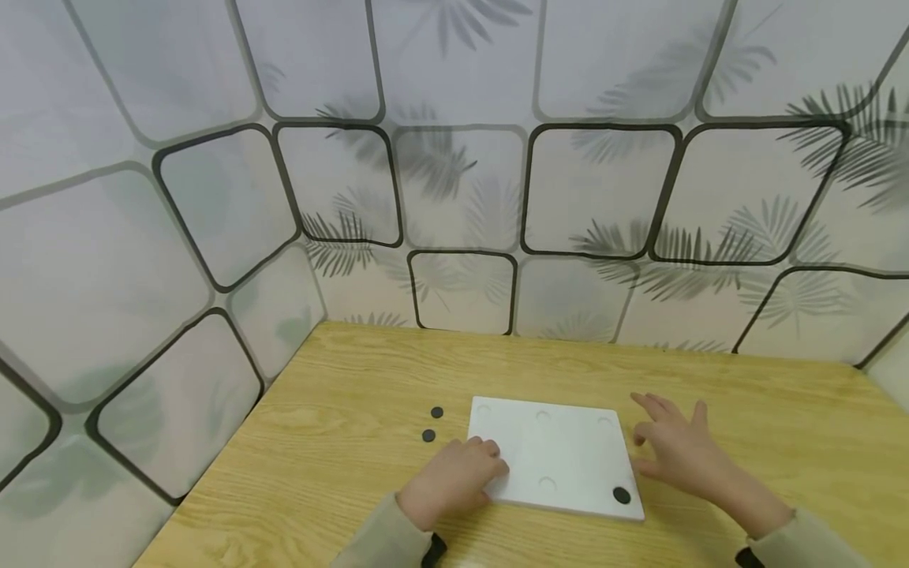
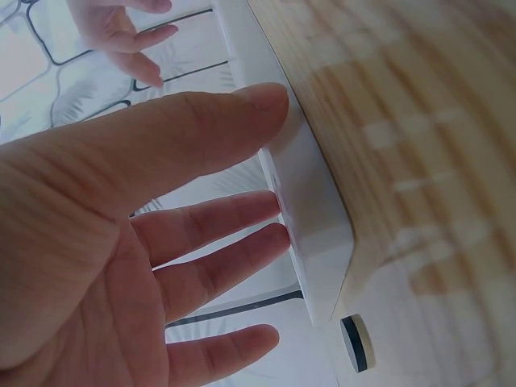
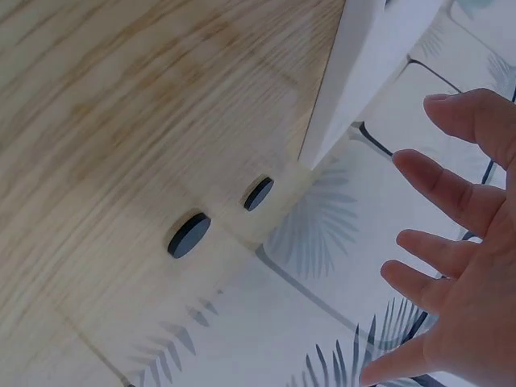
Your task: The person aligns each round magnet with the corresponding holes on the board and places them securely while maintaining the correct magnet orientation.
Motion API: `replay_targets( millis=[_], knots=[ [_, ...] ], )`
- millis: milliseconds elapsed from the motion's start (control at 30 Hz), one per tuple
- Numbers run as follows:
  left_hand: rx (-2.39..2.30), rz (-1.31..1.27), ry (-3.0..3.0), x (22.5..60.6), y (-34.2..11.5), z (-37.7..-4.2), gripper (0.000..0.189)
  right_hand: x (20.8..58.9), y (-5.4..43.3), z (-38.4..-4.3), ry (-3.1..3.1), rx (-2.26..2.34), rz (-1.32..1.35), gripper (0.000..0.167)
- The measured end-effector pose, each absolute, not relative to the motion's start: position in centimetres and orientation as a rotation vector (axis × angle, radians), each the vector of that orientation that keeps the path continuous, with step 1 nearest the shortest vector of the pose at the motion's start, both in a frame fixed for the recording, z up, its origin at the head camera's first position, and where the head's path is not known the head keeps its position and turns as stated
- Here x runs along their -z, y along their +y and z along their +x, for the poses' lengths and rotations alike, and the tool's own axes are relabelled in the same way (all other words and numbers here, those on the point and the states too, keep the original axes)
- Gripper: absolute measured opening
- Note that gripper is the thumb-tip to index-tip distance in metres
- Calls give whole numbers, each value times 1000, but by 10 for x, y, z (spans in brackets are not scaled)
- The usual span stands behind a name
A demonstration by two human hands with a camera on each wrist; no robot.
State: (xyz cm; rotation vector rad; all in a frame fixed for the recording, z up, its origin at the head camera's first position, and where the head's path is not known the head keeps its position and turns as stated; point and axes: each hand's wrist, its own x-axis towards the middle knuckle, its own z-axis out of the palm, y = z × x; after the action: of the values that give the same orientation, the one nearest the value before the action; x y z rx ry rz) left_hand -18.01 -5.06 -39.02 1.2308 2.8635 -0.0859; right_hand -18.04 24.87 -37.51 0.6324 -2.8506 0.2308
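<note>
A white rectangular board (image 1: 561,442) with shallow round recesses lies on the wooden table. A black disc (image 1: 622,495) sits at its front right corner. My left hand (image 1: 458,477) rests at the board's front left corner; in the left wrist view its thumb (image 2: 266,101) is at the front edge and two fingertips touch the top face. My right hand (image 1: 682,450) hovers by the right edge, fingers spread, holding nothing. Two discs, one nearer (image 3: 189,235) and one farther (image 3: 259,193), lie on the table in the right wrist view; my hand seems to hide them in the head view.
Left of the board, two more black discs lie on the table, a far one (image 1: 436,412) and a near one (image 1: 428,435). Patterned wall panels (image 1: 461,292) enclose the wooden table (image 1: 341,410) at the back and left.
</note>
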Motion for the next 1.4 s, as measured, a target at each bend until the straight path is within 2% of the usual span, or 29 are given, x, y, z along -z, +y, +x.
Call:
replay_targets(
  millis=[167, 600, 1000, 1400],
  knots=[
    [86, 1217, 2859, 390, -50, -181, 25, 375, 259, -182, -2857, -214, 590, 15],
    [99, 1230, 2861, 392, -50, -182, 26, 370, 287, -183, -2866, -217, 503, 15],
    [76, 1207, 2857, 390, -50, -181, 27, 366, 291, -182, -2893, -227, 506, 15],
    [82, 1206, 2860, 389, -50, -181, 27, 379, 292, -187, -2940, -177, 485, 14]
  ],
)
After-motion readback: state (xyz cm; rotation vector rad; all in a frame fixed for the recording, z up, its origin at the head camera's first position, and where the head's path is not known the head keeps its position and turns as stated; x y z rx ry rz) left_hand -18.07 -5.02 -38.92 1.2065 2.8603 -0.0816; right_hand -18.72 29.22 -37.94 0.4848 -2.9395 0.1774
